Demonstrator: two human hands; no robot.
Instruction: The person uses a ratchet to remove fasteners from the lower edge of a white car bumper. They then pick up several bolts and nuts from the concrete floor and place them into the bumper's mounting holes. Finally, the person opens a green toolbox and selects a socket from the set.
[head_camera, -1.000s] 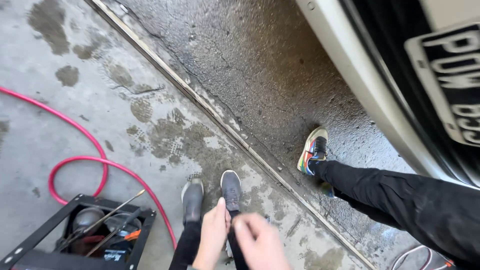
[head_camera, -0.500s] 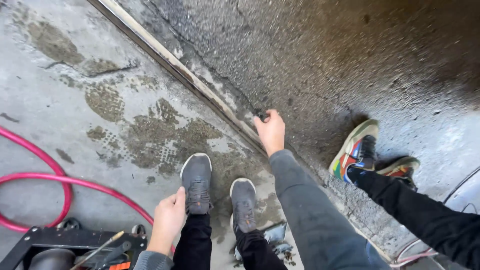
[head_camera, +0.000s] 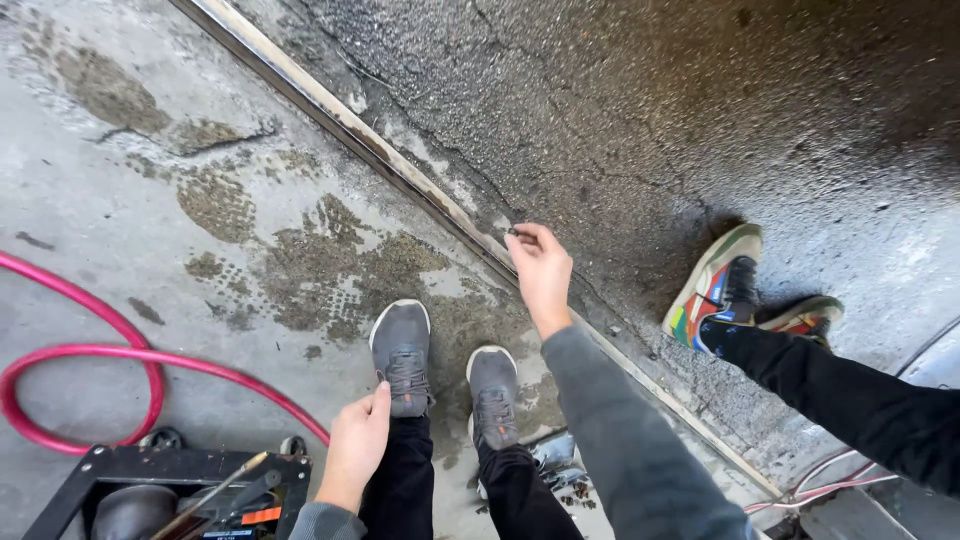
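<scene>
Grey-sleeved right hand (head_camera: 542, 272): fingers pinched on small dark object (head_camera: 513, 232).

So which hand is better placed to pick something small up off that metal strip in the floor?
Probably the right hand: it is stretched out over the metal strip, fingertips pinched on something tiny. The left hand hangs back by the knee.

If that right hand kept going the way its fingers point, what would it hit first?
Probably the dark, cracked asphalt just past the metal strip. The right hand reaches up-left over that strip, though its height above the ground is unclear.
</scene>
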